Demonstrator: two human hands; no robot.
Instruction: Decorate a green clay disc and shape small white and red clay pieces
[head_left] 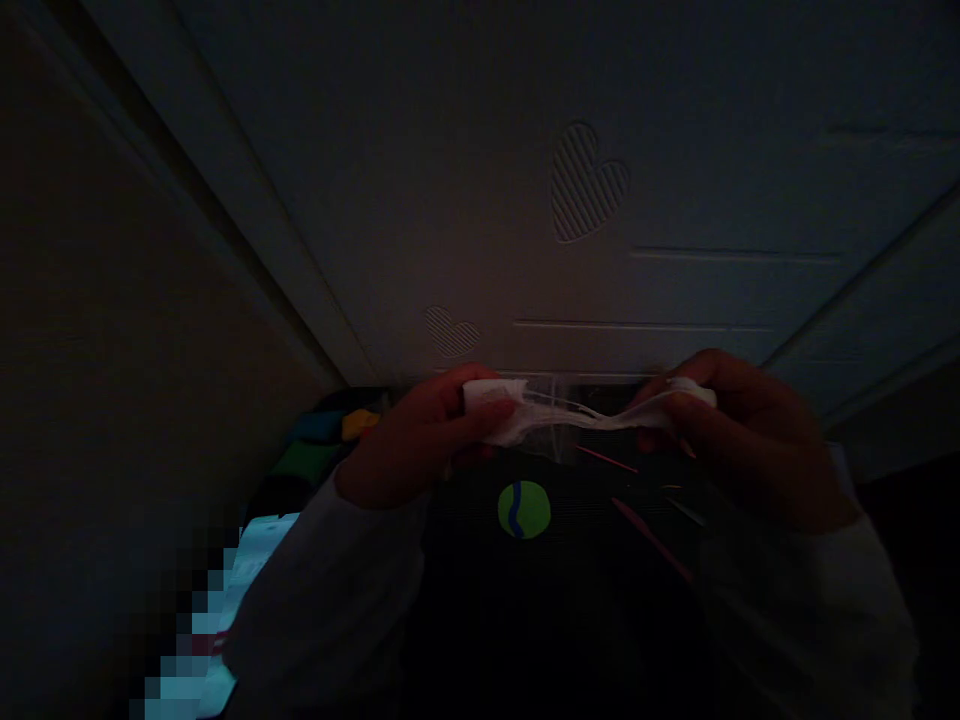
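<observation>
A large pale panel with raised line work (pixel 480 250) filled the upper view, bearing a ribbed relief heart (pixel 589 185) and a smaller one lower to its left. Beneath it spread a dark, finely ridged surface (pixel 577 512) in dim light. The right hand (pixel 757 440) and the left hand (pixel 420 440) met over this surface from opposite sides, both sleeves pale. Between them, in mid-view, a soft white stretched mass (pixel 592 421) was drawn out from side to side, its long axis roughly parallel to the panel's lower edge. Each hand pinched one thick end between thumb and fingers; the middle thinned into separate strands, with neither hand touching it. A bright bluish area (pixel 259 550) lay at lower left, and blue, green and yellow pieces (pixel 358 425) beside the left forearm. A clear plastic bag (pixel 559 445) showed behind the mass, near the left hand; whether that hand touched it could not be told. Below lay a flat green disc with a wavy blue band (pixel 534 510), nearer the left hand; a slender pink tool (pixel 651 538), nearer the right; and a thin reddish stick (pixel 607 459).
</observation>
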